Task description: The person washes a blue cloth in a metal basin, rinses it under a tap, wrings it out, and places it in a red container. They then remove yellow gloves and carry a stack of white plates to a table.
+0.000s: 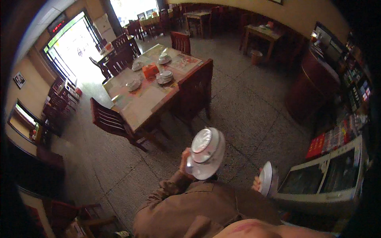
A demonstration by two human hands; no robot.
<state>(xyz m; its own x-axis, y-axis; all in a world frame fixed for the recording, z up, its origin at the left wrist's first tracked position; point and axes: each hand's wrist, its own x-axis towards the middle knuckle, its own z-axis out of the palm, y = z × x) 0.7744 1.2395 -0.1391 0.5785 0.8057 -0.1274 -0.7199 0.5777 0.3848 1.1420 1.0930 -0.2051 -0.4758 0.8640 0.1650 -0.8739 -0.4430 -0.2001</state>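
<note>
My left hand (185,162) grips a stack of white tableware in front of my chest. A wide plate (205,172) is part of the stack, with a bowl (204,154) and a smaller round dish (201,140) on it; the stack looks tilted. Lower right, the fingers of my right hand (256,183) curl around the edge of a white plate or shallow dish (267,178), seen nearly edge-on. Most of that hand is hidden. Both hands are apart from the dining table (143,111) ahead of me.
Wooden chairs (193,92) surround the table, which bears several dish sets (165,76) and an orange box (150,70). A glass-doored cabinet (321,175) stands close on my right, before a curved counter (312,80). The bright doorway (74,47) lies far left; tiled floor (238,98) runs between.
</note>
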